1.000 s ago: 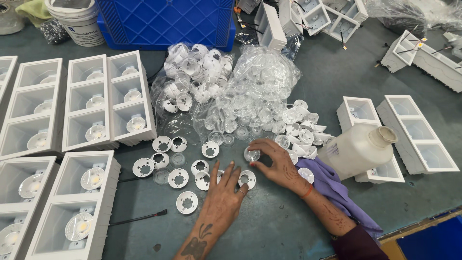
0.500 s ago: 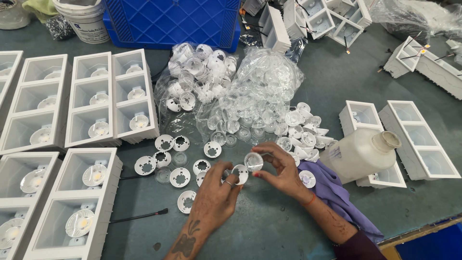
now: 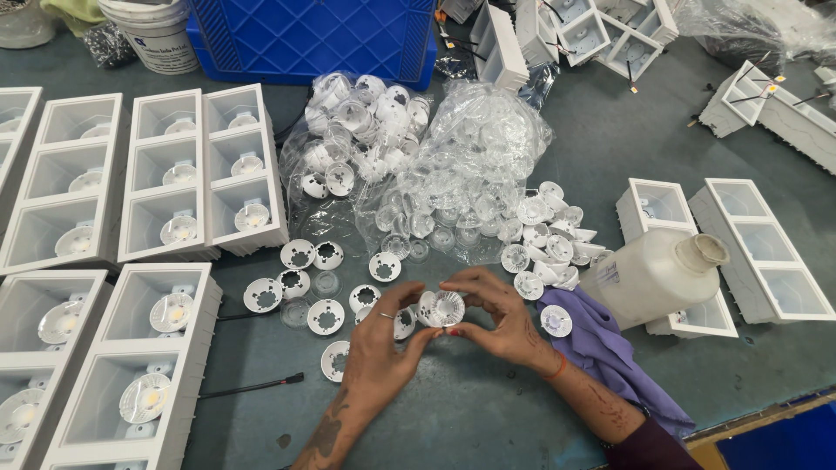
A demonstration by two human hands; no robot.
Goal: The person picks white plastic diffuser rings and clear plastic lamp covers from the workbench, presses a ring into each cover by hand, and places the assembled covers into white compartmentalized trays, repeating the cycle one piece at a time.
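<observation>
Fingertips of the left hand (image 3: 374, 348) and right hand (image 3: 492, 318) pinch a small clear ribbed plastic lens in its white round holder (image 3: 441, 307) above the grey-green surface (image 3: 470, 418); uneven pressure could pop it loose among scattered white holders (image 3: 326, 316).

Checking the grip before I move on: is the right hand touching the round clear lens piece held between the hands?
Touching. The head view shows the right hand with its fingertips curled onto the clear lens piece; the left hand pinches it from the other side.

A blue crate (image 3: 313, 35), white bottle (image 3: 653, 277) and purple cloth (image 3: 610, 357) rest on the table.
</observation>
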